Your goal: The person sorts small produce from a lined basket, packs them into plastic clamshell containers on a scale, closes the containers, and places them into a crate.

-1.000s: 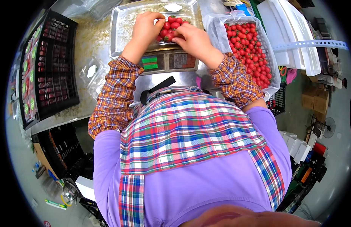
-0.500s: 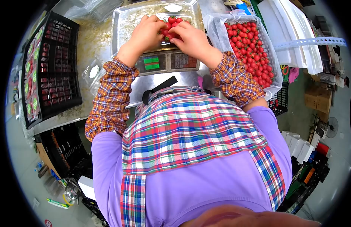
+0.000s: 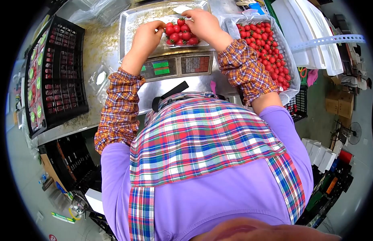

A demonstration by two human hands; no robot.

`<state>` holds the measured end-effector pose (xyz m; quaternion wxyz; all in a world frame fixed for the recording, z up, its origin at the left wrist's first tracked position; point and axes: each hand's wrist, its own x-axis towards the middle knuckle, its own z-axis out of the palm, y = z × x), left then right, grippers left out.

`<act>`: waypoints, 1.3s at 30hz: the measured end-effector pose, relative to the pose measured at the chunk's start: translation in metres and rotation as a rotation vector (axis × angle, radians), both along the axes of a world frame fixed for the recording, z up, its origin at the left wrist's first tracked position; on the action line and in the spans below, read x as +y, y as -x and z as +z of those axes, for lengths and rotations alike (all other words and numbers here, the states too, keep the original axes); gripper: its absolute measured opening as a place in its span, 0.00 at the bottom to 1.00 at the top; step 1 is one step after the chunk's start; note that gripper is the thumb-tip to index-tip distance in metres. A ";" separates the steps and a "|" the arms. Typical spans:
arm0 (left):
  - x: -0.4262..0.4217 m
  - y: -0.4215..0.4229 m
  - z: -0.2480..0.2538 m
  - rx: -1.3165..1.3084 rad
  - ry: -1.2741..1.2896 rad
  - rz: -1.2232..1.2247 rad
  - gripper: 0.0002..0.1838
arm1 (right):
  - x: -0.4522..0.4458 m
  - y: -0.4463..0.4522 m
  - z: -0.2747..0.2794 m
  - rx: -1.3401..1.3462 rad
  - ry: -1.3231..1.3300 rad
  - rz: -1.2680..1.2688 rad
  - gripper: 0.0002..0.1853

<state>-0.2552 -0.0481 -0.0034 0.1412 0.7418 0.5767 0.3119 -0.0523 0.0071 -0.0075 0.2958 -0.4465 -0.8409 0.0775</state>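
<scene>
A clear plastic punnet (image 3: 170, 45) filled with red cherry tomatoes (image 3: 182, 34) sits on the metal tray (image 3: 128, 24) of a scale (image 3: 176, 65). At the punnet's left side is my left hand (image 3: 146, 38), thumb and finger pinched at its edge. My right hand (image 3: 204, 26) reaches over its far right side, fingers bent towards the rim beside the topmost tomato. A white oval label (image 3: 182, 9) shows just beyond the right fingertips. What the right fingertips grip is partly hidden.
On the right, a lined crate (image 3: 230, 28) holds many loose tomatoes (image 3: 271, 56). A black crate (image 3: 64, 104) of packed punnets stands on the left. Another clear container (image 3: 99, 82) lies left of the scale. White foam boxes (image 3: 303, 32) stand beyond the tomato crate.
My hands have moved apart from over the tomatoes to the punnet's left and far right edges. More of the tomatoes are uncovered.
</scene>
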 end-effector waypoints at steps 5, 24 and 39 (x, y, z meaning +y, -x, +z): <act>0.002 0.003 -0.008 0.000 -0.045 -0.021 0.08 | 0.012 0.000 -0.005 0.035 0.081 0.206 0.09; 0.043 0.032 -0.036 -0.510 0.360 0.279 0.18 | 0.001 -0.041 0.001 -0.074 0.096 0.118 0.14; 0.057 0.022 -0.027 -0.730 0.596 0.296 0.20 | -0.019 -0.050 -0.005 0.134 0.162 0.026 0.13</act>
